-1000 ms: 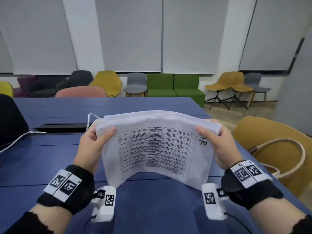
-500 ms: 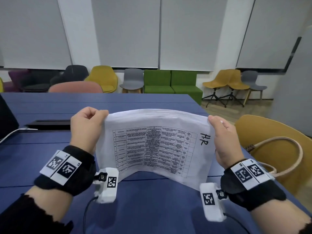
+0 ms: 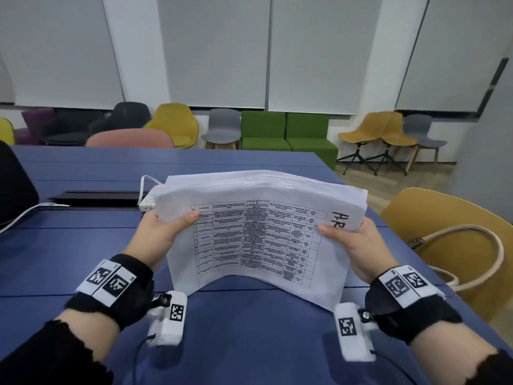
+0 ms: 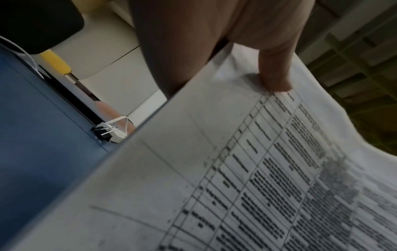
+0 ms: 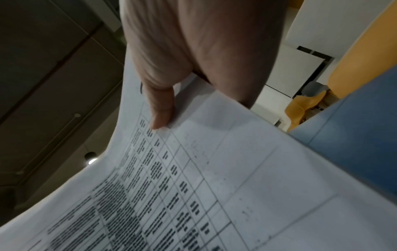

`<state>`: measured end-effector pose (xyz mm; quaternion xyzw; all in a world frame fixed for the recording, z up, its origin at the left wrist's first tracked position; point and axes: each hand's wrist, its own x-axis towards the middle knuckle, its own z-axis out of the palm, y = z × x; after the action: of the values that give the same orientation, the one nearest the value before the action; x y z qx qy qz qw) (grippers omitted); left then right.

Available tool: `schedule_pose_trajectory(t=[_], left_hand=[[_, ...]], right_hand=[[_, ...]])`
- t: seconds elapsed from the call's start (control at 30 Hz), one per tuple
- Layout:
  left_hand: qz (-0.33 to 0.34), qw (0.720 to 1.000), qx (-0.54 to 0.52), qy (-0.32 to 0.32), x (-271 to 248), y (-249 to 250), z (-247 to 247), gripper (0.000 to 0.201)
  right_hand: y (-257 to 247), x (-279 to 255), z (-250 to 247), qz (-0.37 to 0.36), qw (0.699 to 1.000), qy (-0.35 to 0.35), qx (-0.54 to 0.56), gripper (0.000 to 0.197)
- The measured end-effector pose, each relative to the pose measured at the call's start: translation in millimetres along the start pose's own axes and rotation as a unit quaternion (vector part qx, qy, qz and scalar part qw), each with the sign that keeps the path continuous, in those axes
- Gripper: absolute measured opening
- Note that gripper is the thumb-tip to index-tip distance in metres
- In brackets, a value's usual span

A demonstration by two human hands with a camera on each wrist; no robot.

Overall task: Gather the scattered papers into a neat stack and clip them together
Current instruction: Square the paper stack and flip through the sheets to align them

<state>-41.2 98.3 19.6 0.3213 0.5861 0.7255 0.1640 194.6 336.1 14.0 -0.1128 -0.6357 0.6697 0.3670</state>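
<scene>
A stack of white papers (image 3: 258, 232) with a printed table and "HR" written on top stands on its lower edge on the blue table (image 3: 83, 245), bowed upward. My left hand (image 3: 163, 229) grips its left side with the thumb on the front sheet (image 4: 214, 169). My right hand (image 3: 355, 240) grips the right side the same way, thumb on the paper (image 5: 193, 169). A black binder clip (image 4: 105, 133) lies on the table behind the stack, seen only in the left wrist view.
A white power strip with its cable (image 3: 147, 201) sits behind the papers beside a black cable slot (image 3: 94, 197). A yellow chair with a bag (image 3: 458, 245) stands at the table's right edge. A dark chair back (image 3: 14, 190) is at the left.
Both hands slid down the sides of the stack, from its top corners to lower on the edges. The stack now leans back more, showing its layered top edge.
</scene>
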Motion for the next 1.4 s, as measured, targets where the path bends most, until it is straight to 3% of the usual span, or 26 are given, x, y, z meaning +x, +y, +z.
schedule_pose_trajectory(t=[0.07, 0.13, 0.27, 0.33, 0.47, 0.53, 0.63, 0.7, 0.8, 0.93, 1.0, 1.1, 1.27, 1.4], left_hand=[[0.013, 1.000, -0.026, -0.004, 1.1, 2.7, -0.5, 0.070], [0.026, 0.999, -0.045, -0.005, 2.4, 6.9, -5.2, 0.089], [0.024, 0.998, -0.043, -0.042, -1.8, 10.0, -9.2, 0.102], [0.014, 0.998, -0.035, -0.052, -3.4, 8.2, -5.7, 0.093], [-0.020, 0.998, -0.046, -0.038, 0.1, 4.6, 3.4, 0.047], [-0.024, 0.998, -0.052, -0.037, 1.5, 4.0, 3.5, 0.053], [0.005, 0.998, -0.056, -0.028, -2.2, 9.1, 4.1, 0.079], [0.032, 0.998, -0.054, -0.009, -4.7, 9.8, 2.1, 0.082], [0.035, 0.998, -0.048, -0.027, -8.7, 9.9, -1.7, 0.080], [-0.021, 0.996, -0.049, -0.076, -14.0, 2.2, -1.8, 0.090], [-0.034, 0.997, -0.047, -0.058, -14.4, -0.9, 2.2, 0.084], [-0.018, 0.998, -0.060, -0.005, -16.9, 1.6, 12.3, 0.059], [0.090, 0.995, -0.032, 0.040, -23.5, 20.5, 23.8, 0.050], [0.156, 0.977, 0.089, 0.111, -27.6, 27.8, 21.9, 0.049]], right_hand=[[-5.8, 4.8, -0.4, -0.013, 1.000, 0.001, -0.003, 0.051], [-11.3, 7.8, -3.8, -0.028, 1.000, 0.003, -0.008, 0.060], [-16.4, 8.4, -8.9, -0.025, 1.000, -0.016, 0.007, 0.075], [-13.0, 8.1, -6.8, -0.023, 1.000, -0.014, 0.009, 0.073], [-8.3, 12.3, -2.5, -0.029, 0.999, 0.018, 0.000, 0.064], [-10.6, 13.4, -1.7, -0.034, 0.999, 0.019, 0.000, 0.063], [-20.6, 12.3, -2.3, -0.053, 0.999, 0.015, -0.001, 0.045], [-25.5, 11.1, -5.5, -0.066, 0.998, 0.022, 0.001, 0.040], [-22.8, 7.9, -13.3, -0.073, 0.996, 0.041, -0.006, 0.056], [-9.9, 0.0, -12.5, -0.051, 0.997, 0.057, -0.006, 0.081], [-5.2, -3.3, -7.7, -0.045, 0.998, 0.050, -0.009, 0.076], [-7.2, -4.9, 0.9, -0.053, 0.997, 0.056, 0.008, 0.063], [-23.3, 0.7, 6.5, -0.079, 0.996, 0.049, 0.007, 0.049], [-28.4, -0.4, 3.5, -0.095, 0.992, 0.068, -0.041, 0.050]])
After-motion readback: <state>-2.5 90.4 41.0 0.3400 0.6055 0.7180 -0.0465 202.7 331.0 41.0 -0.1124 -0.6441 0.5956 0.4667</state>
